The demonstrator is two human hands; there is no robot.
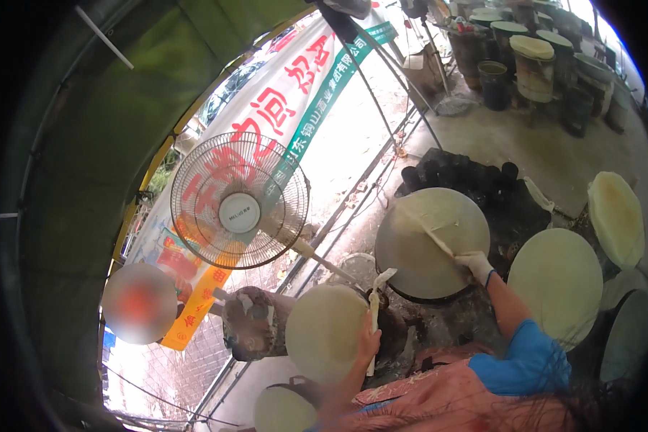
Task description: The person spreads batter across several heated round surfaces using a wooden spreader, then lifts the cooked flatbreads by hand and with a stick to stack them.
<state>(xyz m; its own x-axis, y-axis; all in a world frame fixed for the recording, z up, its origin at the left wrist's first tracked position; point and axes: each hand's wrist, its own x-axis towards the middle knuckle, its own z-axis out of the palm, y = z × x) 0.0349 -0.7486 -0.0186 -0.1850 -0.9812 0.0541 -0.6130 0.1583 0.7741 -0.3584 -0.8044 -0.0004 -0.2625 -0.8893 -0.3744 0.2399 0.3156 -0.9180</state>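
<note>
A large round griddle (425, 263) stands in front of me, with a thin pale layer of batter over its top. In my right hand (474, 266), which wears a white glove, is a long flat batter spreader (433, 236) that lies slantwise across the griddle. My left hand (369, 343) is bare and lower to the left. Its fingers close round a pale stick (374, 306) with a knotted, cloth-like top, held upright between the griddle and a pale round disc (327, 334). The disc's lower edge is partly hidden by my left forearm.
A standing fan (240, 212) rises on the left before a hanging banner (273, 115). Dark lumps (464, 176) lie behind the griddle. Pale round discs (556, 288) lean at the right. Several buckets (534, 68) stand far right, near a black tripod (392, 61).
</note>
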